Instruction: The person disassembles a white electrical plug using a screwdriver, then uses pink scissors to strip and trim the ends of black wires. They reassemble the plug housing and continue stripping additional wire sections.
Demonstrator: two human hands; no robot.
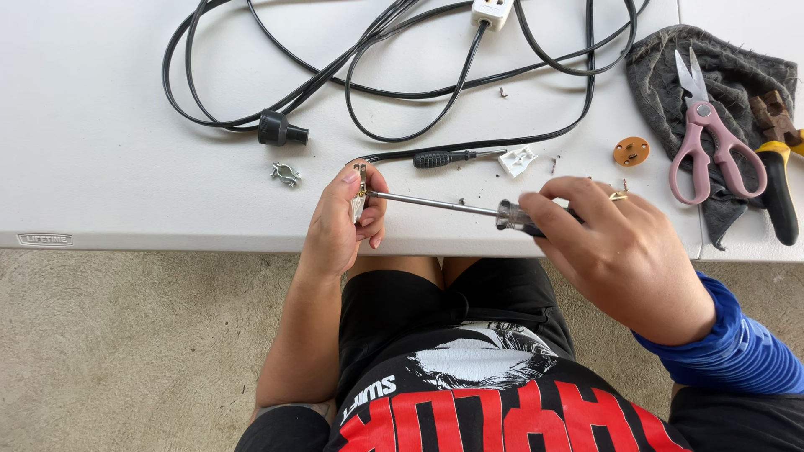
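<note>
plug part (pixel 360 194) half hidden in closed left hand (pixel 339 222), screwdriver (pixel 444 205) handle gripped inside right hand (pixel 615 251)

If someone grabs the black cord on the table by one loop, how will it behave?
Probably floppy: the black cord lies in loose overlapping loops, so lifting one would likely drag the others. The black plug cap threaded on it may slide along. Its end by the left hand looks likely to tug.

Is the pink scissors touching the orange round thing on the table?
Apart. The head view shows bare white table between the pink scissors, lying on the grey cloth, and the orange disc.
</note>
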